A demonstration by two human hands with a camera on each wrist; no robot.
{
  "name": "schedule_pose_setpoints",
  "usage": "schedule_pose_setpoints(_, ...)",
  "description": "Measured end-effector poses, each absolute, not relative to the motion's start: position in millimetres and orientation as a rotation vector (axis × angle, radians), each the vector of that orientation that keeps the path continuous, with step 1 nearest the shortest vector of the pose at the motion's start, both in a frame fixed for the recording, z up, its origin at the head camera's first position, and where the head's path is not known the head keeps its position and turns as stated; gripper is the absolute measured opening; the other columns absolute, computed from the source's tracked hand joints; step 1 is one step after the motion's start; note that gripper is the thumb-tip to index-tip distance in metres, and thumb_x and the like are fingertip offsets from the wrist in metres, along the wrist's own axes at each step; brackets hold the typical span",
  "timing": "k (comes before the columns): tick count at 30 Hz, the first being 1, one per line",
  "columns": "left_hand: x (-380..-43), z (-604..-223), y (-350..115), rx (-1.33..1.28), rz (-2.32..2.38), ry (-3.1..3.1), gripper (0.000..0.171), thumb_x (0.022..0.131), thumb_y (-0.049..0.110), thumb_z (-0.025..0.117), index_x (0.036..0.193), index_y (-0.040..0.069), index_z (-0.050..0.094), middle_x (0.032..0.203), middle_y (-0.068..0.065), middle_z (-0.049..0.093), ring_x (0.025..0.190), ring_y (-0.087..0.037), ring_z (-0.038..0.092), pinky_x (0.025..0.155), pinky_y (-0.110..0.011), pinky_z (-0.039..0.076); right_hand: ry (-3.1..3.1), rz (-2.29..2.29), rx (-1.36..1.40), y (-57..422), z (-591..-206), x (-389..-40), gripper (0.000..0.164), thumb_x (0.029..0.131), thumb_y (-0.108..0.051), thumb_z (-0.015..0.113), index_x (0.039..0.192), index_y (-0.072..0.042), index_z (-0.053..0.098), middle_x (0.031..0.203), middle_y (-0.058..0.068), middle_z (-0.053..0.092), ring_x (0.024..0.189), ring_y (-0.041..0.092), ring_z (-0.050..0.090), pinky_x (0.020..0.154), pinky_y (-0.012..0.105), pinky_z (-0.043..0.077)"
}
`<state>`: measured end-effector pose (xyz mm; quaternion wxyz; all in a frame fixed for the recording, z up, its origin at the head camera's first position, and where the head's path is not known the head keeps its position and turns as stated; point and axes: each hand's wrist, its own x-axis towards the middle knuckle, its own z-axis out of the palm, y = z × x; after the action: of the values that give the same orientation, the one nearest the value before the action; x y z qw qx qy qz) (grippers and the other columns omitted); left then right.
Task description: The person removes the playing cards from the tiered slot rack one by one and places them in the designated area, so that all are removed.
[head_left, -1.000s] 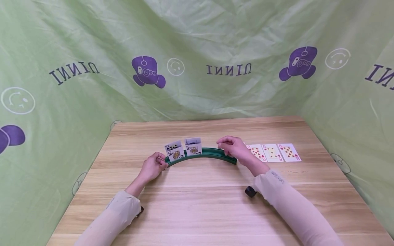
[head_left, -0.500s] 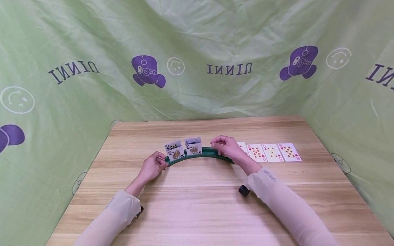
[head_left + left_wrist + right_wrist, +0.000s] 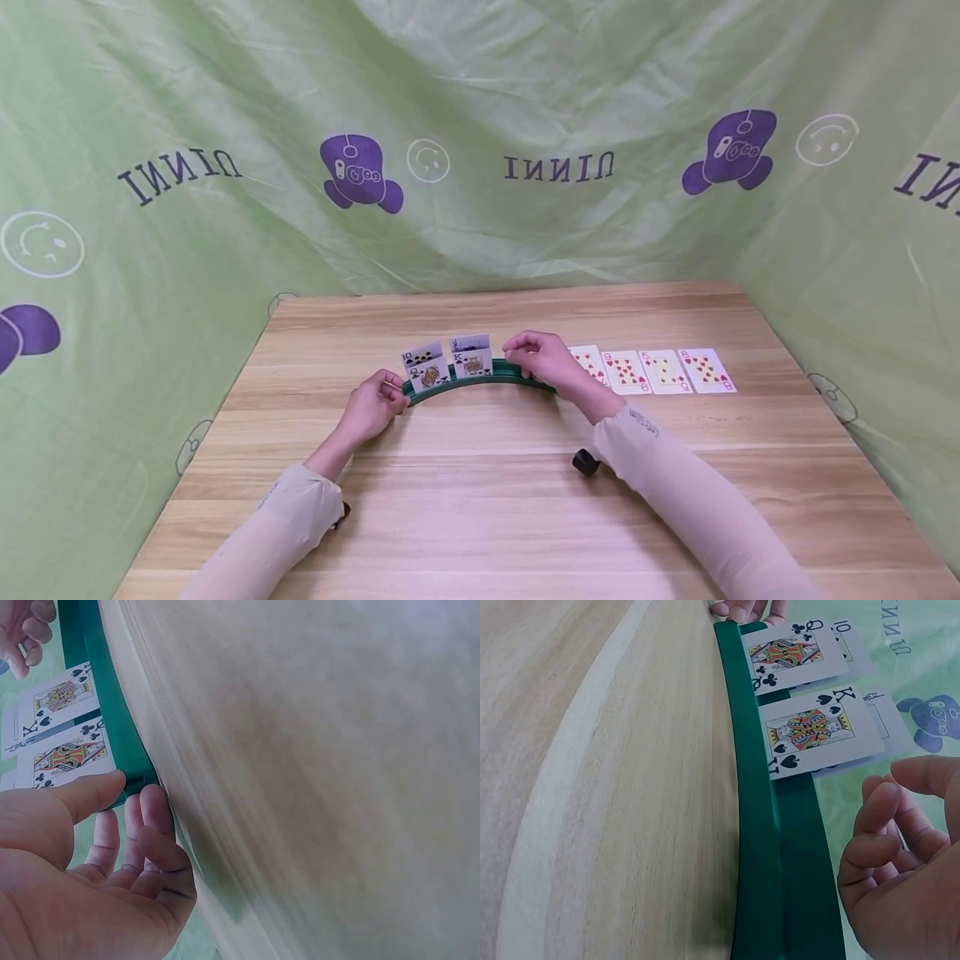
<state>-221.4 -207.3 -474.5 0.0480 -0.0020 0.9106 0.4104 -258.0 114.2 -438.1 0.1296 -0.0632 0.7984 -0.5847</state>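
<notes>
My left hand [image 3: 371, 406] pinches the left end of a curved green card holder [image 3: 756, 840], thumb on top and fingers under the end in the left wrist view. A queen of clubs [image 3: 430, 377] and a king of spades [image 3: 472, 364] stand in its front groove. Behind them lean a ten [image 3: 420, 353] and a jack [image 3: 889, 724], mostly covered. My right hand [image 3: 551, 362] hovers over the holder's right part, just right of the king. Its fingers are loosely curled, thumb near the index finger, and nothing shows between them.
Face up on the wooden table [image 3: 480, 517], right of the holder, lie a red card [image 3: 590, 363] partly behind my right hand, a nine of hearts [image 3: 625, 372], a five of diamonds [image 3: 664, 372] and a red eight [image 3: 707, 371]. Green printed cloth [image 3: 480, 233] hangs around the table.
My right hand has moved left along the holder towards the king, uncovering more of the leftmost red card on the table. The left hand stays at the holder's end.
</notes>
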Motion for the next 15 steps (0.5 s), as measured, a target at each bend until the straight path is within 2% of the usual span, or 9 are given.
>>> schedule_pose_setpoints(5, -221.6, -474.2, -207.2, -0.009, 1.257, 2.774, 0.023, 0.087, 0.004, 0.071, 0.107, 0.004, 0.058, 0.091, -0.011, 0.069, 0.08, -0.018, 0.063, 0.066, -0.025, 0.047, 2.32, -1.703, -0.198, 110.6, -439.4, -259.6, 0.027, 0.095, -0.017, 0.065, 0.117, -0.001, 0.066, 0.101, 0.007, 0.067, 0.065, 0.015, 0.053, 0.06, 0.025, 0.044)
schedule_pose_setpoints(11, -221.1, -474.2, -207.2, -0.016, 1.255, 2.769, 0.022, 0.088, 0.003, 0.07, 0.107, 0.004, 0.058, 0.091, -0.011, 0.068, 0.08, -0.018, 0.063, 0.065, -0.024, 0.047, 2.35, -1.685, -0.2, 105.7, -439.9, -260.0, 0.018, 0.094, -0.017, 0.066, 0.11, -0.009, 0.069, 0.098, 0.006, 0.068, 0.067, 0.018, 0.056, 0.061, 0.026, 0.045)
schedule_pose_setpoints(15, -221.1, -473.9, -207.1, -0.021, 1.249, 2.764, 0.022, 0.088, 0.003, 0.069, 0.107, 0.004, 0.058, 0.092, -0.012, 0.068, 0.08, -0.018, 0.063, 0.066, -0.025, 0.048, 2.364, -1.68, -0.203, 101.9, -440.9, -260.9, 0.017, 0.093, -0.017, 0.067, 0.108, -0.01, 0.07, 0.1, 0.006, 0.068, 0.068, 0.018, 0.056, 0.063, 0.028, 0.046)
